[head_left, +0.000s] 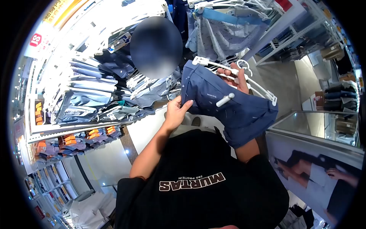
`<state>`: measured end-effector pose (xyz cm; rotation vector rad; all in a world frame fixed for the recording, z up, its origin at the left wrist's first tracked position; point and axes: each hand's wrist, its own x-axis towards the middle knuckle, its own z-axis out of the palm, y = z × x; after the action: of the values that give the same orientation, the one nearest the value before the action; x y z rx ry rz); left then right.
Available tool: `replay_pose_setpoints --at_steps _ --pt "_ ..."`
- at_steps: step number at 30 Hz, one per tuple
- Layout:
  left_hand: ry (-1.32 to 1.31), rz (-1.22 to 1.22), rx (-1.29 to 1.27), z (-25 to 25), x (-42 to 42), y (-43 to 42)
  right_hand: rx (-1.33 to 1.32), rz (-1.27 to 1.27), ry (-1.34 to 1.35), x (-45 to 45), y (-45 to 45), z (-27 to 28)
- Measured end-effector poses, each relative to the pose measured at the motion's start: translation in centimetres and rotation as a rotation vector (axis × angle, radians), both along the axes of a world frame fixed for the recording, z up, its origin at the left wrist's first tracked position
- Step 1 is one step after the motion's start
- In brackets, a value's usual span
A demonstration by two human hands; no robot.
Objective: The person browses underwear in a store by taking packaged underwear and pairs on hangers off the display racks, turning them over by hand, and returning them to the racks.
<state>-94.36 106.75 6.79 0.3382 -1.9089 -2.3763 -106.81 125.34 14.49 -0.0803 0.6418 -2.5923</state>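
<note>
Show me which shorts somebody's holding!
The dark blue shorts with the white tag: the left hand pinches their edge. The light patterned shorts hang untouched.

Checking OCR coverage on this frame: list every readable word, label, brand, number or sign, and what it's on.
"MURTAS": black short-sleeved T-shirt, upside down in view.
"PROTEIN": same shirt, smaller line; number beside it unclear, maybe "200" or "20G".
Unclear: white letters on red badge.
Too small: white print on navy-blue fabric garment; blue-and-white card tag.
Blurred: yellow sign.

Navy shorts (246,120) in matt cloth, wht hanger (201,61) in smooth plastic, tag (225,100) glossy plastic, blk tee (206,160) matt cloth
</note>
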Motion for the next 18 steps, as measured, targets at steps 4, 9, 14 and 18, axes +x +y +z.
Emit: replay_pose_setpoints --at_steps 4,9,14,18 --pt "-0.035 0.037 -0.012 1.4 0.7 0.6 0.079 -0.08 -0.034 -0.4 0.9 0.4" --pt "0.022 0.099 0.05 1.7 0.4 1.0 0.021 -0.075 -0.018 -0.7 0.9 0.0" --pt "-0.066 0.129 -0.283 1.9 -0.1 0.4 0.43 -0.311 0.156 0.1 0.1 0.6" --pt "0.057 0.255 -0.729 2.2 -0.9 1.3 0.933 -0.436 0.572 1.1 -0.4 2.0"
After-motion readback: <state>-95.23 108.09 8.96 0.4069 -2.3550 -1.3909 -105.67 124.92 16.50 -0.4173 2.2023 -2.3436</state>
